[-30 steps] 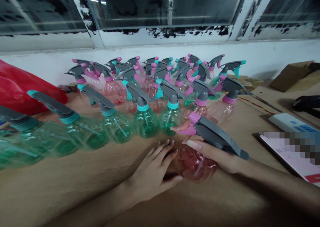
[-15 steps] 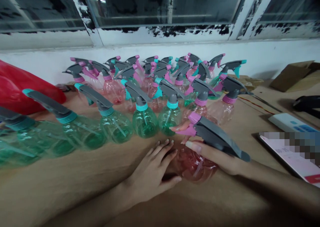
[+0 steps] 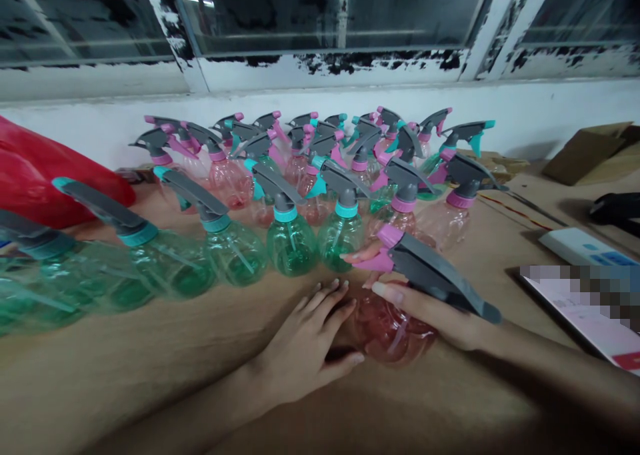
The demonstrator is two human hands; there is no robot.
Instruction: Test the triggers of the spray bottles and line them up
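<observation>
A clear pink spray bottle (image 3: 395, 335) with a grey and pink trigger head (image 3: 430, 268) stands upright on the wooden table. My right hand (image 3: 425, 305) is wrapped round its neck below the head, thumb toward me and fingertips showing by the pink trigger. The head hides part of that hand. My left hand (image 3: 313, 345) lies palm down on the table just left of the bottle, its fingers stretched and a little apart, holding nothing. Beyond the hands is a row of green spray bottles (image 3: 293, 248) with teal collars.
More pink and green spray bottles (image 3: 230, 178) crowd toward the wall. A red plastic bag (image 3: 55, 175) lies at the left. On the right are a phone-like screen (image 3: 575, 308), a white and blue box (image 3: 585, 248), a black object (image 3: 617, 211) and a cardboard box (image 3: 590, 151).
The view has shifted very slightly. Both hands and the pink spray bottle keep the same pose.
</observation>
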